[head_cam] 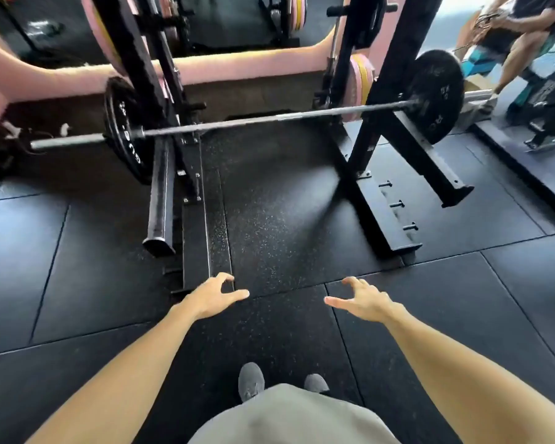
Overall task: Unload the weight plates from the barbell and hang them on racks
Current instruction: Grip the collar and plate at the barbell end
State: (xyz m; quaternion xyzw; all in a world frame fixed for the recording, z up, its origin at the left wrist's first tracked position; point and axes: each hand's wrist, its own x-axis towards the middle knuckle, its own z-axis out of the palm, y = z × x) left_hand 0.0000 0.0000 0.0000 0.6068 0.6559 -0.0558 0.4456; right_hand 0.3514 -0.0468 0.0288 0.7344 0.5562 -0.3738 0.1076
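My left hand (212, 295) and right hand (362, 299) hang released, grasping nothing. The long steel barbell (269, 118) lies crosswise well ahead on the black rack (359, 136), one round black weight plate (127, 129) at its left end and another black plate (438, 94) at its right. The left plate looks slightly nearer my left hand.

One view only — worn on the person's head, wide-angle, tilted forward and down. Nearest, at the bottom, are the person's own shoes (251, 381); the left hand (212, 296) and right hand (364, 299) reach mid-frame. The barbell (269, 118) crosses farther off — edges bend with the lens.
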